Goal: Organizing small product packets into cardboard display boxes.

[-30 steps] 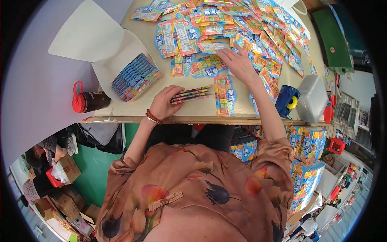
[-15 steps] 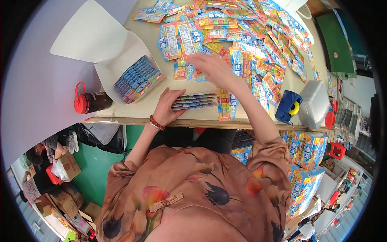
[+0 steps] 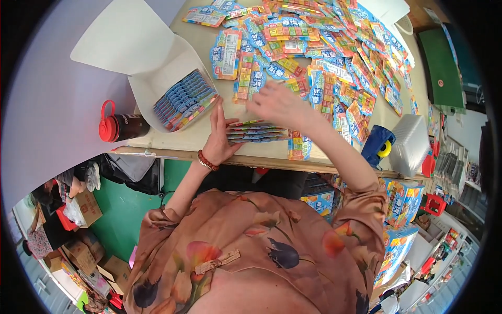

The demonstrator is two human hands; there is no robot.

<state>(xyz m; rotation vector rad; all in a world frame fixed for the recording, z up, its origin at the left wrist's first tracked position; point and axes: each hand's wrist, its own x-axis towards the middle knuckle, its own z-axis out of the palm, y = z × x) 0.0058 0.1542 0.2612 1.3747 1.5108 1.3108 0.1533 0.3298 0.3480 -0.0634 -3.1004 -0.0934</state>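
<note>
A short stack of colourful flat packets [image 3: 259, 132] stands edge-up near the front of the table. My left hand [image 3: 219, 137] grips its left end, with the index finger raised off it. Just above the stack hovers my right hand [image 3: 280, 104], its fingers curled and slightly blurred. Whether a packet is in those fingers is hidden. Loose packets [image 3: 248, 78] lie beyond the right hand, one with a white label [image 3: 226, 55] face up to the left. Another packet [image 3: 299, 145] lies at the stack's right end.
An open white box [image 3: 144, 97] holding a row of packets stands left, beside a dark bottle with a red lid [image 3: 109, 129]. A large packet heap [image 3: 334, 47] covers the far side. At right are a blue tape dispenser [image 3: 377, 145] and clear plastic trays [image 3: 409, 144].
My right hand has drawn back toward the stack, and one white-labelled packet has gone from beside the other. My left index finger has lifted. The view has shifted slightly.
</note>
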